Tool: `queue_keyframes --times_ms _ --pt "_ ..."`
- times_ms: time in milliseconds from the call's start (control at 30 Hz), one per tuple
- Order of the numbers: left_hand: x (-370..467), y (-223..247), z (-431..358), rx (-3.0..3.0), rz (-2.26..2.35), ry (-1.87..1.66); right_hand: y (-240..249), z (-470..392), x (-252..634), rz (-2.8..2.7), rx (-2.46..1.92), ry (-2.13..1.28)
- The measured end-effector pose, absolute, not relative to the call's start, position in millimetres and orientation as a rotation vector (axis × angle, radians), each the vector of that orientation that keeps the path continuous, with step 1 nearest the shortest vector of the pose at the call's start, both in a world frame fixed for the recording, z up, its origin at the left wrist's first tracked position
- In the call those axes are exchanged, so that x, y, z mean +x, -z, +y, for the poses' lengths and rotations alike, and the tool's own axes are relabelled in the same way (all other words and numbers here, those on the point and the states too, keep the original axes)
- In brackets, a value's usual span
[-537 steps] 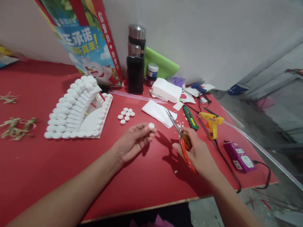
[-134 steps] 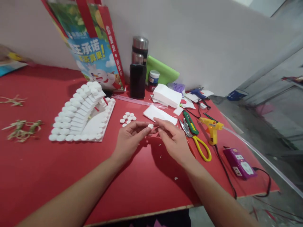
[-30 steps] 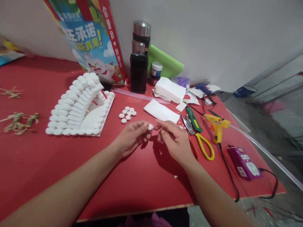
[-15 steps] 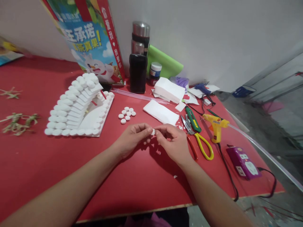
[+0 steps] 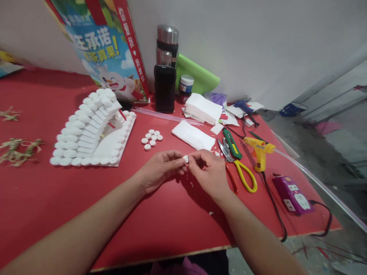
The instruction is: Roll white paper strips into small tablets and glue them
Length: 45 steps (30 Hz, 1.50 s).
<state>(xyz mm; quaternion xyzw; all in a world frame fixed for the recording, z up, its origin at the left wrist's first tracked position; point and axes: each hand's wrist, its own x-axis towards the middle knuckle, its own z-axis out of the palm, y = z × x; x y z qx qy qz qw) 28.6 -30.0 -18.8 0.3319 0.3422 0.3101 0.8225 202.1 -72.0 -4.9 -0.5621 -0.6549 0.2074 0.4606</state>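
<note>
Between both thumbs and fingers I pinch a small white foam piece [image 5: 186,159] just above the red table. My left hand [image 5: 162,168] grips it from the left, and my right hand [image 5: 209,170] from the right. Tiny white scraps lie beneath my fingers. Beyond my left hand sits a cluster of white round discs [image 5: 151,139]. Farther left stands a white model [image 5: 88,131] edged with rows of similar discs, with small steps inside. A folded white sheet [image 5: 193,135] lies just past my hands.
Right of my hands lie scissors [image 5: 246,177] with red and yellow handles, a green utility knife [image 5: 233,143], a yellow glue gun [image 5: 260,151] and a purple power box [image 5: 292,195]. Behind stand a black phone [image 5: 165,89], a steel flask [image 5: 168,36] and a printed bag [image 5: 106,57].
The white piece has turned slightly between my fingers and shows more of its surface. My hands stay nearly in place, while the view has shifted a little.
</note>
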Motion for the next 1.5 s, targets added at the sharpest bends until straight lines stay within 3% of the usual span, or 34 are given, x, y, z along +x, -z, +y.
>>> queue_keyframes --times_ms 133,400,667,800,1000,1233,1400,1500 --pt "29.0 18.7 -28.5 0.699 0.673 -0.687 4.7 -71.0 202.9 -1.591 -1.378 -0.559" --pt "26.9 19.6 -25.3 0.588 0.646 -0.705 3.6 -66.7 207.9 -1.231 -1.367 -1.111" --pt "23.4 15.1 -20.1 0.478 0.640 -0.810 -22.0 -78.3 225.7 -1.399 -1.380 -0.788" --pt "17.3 9.4 -11.7 0.345 0.573 -0.928 -47.7 -123.1 230.1 -1.973 -1.224 -0.773" --pt "11.0 3.0 -9.7 0.256 0.490 -0.959 -5.2 -163.5 220.2 -2.737 -0.847 -0.905" --pt "7.5 -5.1 -22.4 0.370 0.307 -0.855 15.7 -106.5 223.1 -2.526 -1.510 -0.415" --pt "9.9 -1.9 -21.8 0.376 0.361 -0.879 17.4 -118.6 196.6 -2.691 -1.140 -0.424" --pt "10.2 -0.2 -20.6 0.377 0.370 -0.894 23.0 -119.5 198.5 -2.616 -1.297 -0.336"
